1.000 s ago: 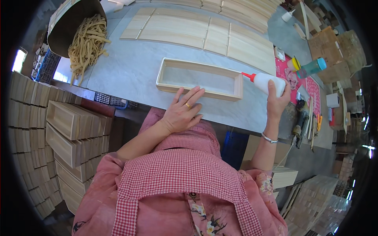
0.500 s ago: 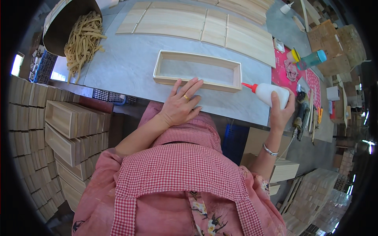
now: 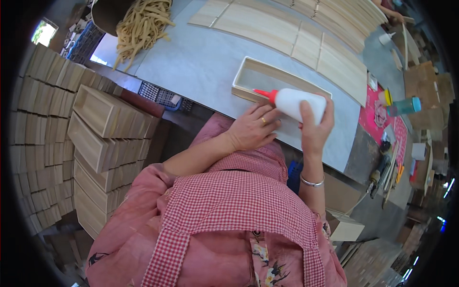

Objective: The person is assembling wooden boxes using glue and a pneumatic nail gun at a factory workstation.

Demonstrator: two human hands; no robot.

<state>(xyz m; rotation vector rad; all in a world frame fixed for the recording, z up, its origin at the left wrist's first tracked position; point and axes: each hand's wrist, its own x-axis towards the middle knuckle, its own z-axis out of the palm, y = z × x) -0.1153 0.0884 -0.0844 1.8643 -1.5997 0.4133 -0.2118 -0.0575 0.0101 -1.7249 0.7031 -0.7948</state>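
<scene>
A shallow rectangular wooden frame (image 3: 287,78) lies on the pale tabletop in front of me. My left hand (image 3: 254,126) rests at its near long side, fingers stretched out and a little apart, a ring on one finger. Wrapped around a white squeeze bottle (image 3: 292,103) with a red nozzle is my right hand (image 3: 316,122). The bottle is tilted on its side over the frame, its red tip pointing left near the frame's near left corner. Bottle and hands hide most of the near wall and the right end.
Flat wooden panels (image 3: 258,26) lie along the table's far side. A heap of tan strips (image 3: 143,28) spills from a container at the far left. Stacked wooden boxes (image 3: 91,138) stand left of me. On the right are a pink mat (image 3: 367,112), a teal bottle (image 3: 405,106) and tools.
The view has swung, so the table sits farther right. My right hand has carried the squeeze bottle from the frame's right end leftward over its near side. My left hand stays at the near side.
</scene>
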